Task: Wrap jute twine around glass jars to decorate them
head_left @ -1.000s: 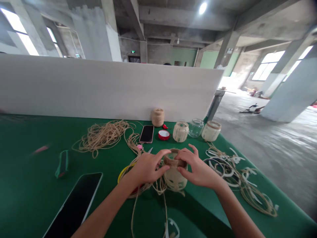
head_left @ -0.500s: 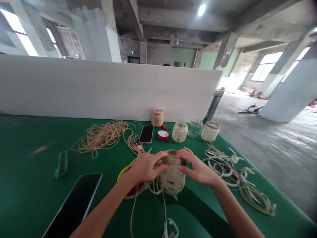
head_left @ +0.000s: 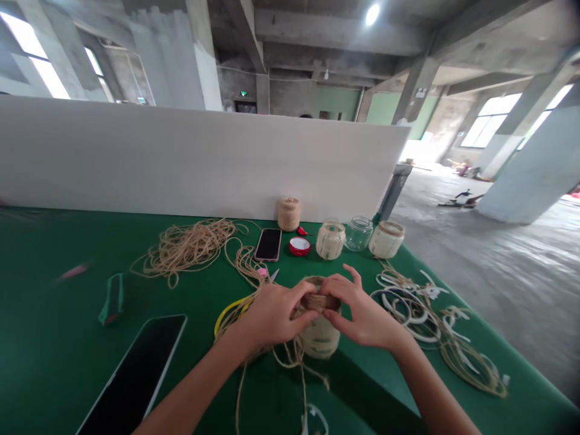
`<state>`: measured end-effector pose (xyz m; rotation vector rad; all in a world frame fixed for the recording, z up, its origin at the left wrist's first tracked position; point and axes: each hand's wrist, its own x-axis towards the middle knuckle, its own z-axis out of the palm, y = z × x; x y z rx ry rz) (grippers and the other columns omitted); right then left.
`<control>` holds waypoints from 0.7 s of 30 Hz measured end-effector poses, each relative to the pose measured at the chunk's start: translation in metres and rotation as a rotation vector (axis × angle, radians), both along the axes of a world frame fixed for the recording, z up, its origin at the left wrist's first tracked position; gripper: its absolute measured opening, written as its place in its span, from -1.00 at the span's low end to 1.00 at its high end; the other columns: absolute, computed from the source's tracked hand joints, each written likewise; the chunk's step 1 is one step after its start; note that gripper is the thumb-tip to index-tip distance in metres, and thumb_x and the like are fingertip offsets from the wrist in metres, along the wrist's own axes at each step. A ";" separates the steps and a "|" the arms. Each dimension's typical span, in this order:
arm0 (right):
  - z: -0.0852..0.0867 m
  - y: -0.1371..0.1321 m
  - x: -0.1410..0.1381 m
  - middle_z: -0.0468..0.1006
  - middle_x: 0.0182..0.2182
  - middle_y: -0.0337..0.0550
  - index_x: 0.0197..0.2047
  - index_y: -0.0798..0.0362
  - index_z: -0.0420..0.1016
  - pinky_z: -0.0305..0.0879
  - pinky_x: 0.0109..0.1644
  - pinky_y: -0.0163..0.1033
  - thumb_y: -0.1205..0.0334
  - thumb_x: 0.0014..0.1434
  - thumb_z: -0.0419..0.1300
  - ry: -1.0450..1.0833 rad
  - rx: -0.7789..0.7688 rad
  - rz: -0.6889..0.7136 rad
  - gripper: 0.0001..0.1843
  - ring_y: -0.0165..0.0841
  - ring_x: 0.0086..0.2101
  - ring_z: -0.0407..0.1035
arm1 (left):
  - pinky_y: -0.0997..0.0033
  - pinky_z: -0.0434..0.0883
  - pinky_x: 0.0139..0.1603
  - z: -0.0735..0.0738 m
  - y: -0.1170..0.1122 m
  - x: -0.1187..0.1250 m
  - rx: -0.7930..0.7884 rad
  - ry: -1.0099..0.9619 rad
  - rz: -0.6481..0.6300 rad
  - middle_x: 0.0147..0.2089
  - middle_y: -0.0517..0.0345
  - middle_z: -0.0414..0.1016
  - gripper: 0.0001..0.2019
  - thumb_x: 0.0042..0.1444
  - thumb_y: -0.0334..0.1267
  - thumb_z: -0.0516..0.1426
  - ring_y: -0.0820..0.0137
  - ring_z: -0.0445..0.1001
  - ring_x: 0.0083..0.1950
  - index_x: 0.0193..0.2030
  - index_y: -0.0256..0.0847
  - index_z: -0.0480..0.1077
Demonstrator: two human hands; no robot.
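A glass jar with jute twine wound round its neck stands on the green table in front of me. My left hand grips the jar's left side, thumb and fingers pinched at the twine band on the neck. My right hand holds the right side, fingertips pressed on the same band. Loose twine trails from the jar toward me.
A heap of twine lies at the back left. A phone, a red lid, a twine spool and three jars stand behind. A large dark tablet lies near left. Peeled strips lie right. A white board walls the back.
Both hands have shifted a little round the jar's neck, and the jar has turned and moved slightly toward me. The trailing twine has slid with it.
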<state>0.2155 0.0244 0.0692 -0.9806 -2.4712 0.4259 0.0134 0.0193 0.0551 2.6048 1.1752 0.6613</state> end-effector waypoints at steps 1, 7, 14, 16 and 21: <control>0.000 0.000 0.000 0.32 -0.44 -0.26 -0.26 0.00 0.23 -0.46 0.19 0.20 0.38 0.03 0.05 -0.005 -0.003 0.003 -0.83 -0.34 -0.28 0.27 | 0.49 0.12 -0.49 0.001 0.000 -0.001 0.002 0.006 -0.005 -0.53 0.30 0.39 -0.67 0.13 -0.12 0.01 0.43 0.36 -0.51 0.03 -0.15 0.18; -0.003 0.004 0.005 0.29 -0.44 -0.29 -0.28 0.01 0.21 -0.45 0.20 0.18 0.38 0.03 0.04 -0.004 -0.034 0.003 -0.85 -0.37 -0.31 0.27 | 0.44 0.20 -0.36 0.002 0.009 -0.013 0.037 0.053 0.019 -0.55 0.32 0.37 -0.62 0.13 -0.11 0.00 0.44 0.33 -0.54 0.09 -0.09 0.16; -0.007 0.007 0.010 0.27 -0.47 -0.33 -0.19 0.00 0.23 -0.37 0.21 0.18 0.36 0.06 0.03 0.026 -0.072 0.013 -0.79 -0.41 -0.39 0.28 | 0.50 0.17 -0.40 -0.005 0.016 -0.018 -0.018 0.050 0.008 -0.58 0.32 0.32 -0.61 0.18 -0.09 -0.05 0.46 0.30 -0.55 0.14 -0.05 0.15; -0.007 0.007 0.010 0.29 -0.46 -0.31 -0.18 0.00 0.22 -0.37 0.21 0.19 0.36 0.06 0.04 0.028 -0.069 0.015 -0.79 -0.39 -0.37 0.29 | 0.53 0.14 -0.46 -0.007 0.016 -0.017 -0.054 0.005 0.002 -0.57 0.32 0.30 -0.63 0.17 -0.12 -0.04 0.47 0.28 -0.55 0.12 -0.07 0.17; 0.000 0.002 0.008 0.35 -0.44 -0.24 -0.22 0.01 0.25 -0.45 0.20 0.19 0.25 0.08 0.08 0.014 -0.018 -0.011 -0.85 -0.29 -0.25 0.29 | 0.55 0.11 -0.51 -0.009 0.012 -0.010 -0.137 -0.082 0.002 -0.58 0.36 0.22 -0.68 0.11 -0.15 0.03 0.49 0.23 -0.57 0.00 -0.14 0.20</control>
